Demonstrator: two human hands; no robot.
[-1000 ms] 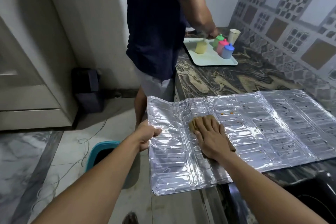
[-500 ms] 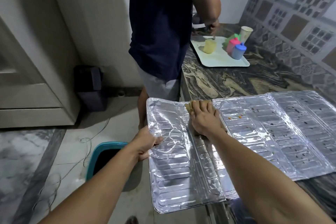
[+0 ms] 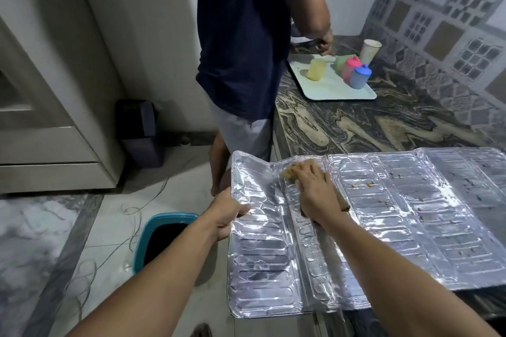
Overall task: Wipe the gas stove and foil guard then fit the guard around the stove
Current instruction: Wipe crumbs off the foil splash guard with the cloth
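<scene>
here the foil guard [image 3: 383, 216] lies flat on the marbled counter [image 3: 356, 128], its left end overhanging; left hand [image 3: 227, 213] pinches that edge, right hand [image 3: 315, 189] presses a brownish cloth [image 3: 342, 200], seemingly flat-fingered, near the far edge.

Foil guard [image 3: 383, 227] runs off the right frame edge, far end not visible. Cloth [image 3: 343, 201] on the guard mostly covered by the right hand [image 3: 315, 191]; only brown edges show. Small specks on the guard right of the hand, too small to identify. Second person [image 3: 246, 35] beyond the guard cut off at the top edge.
</scene>
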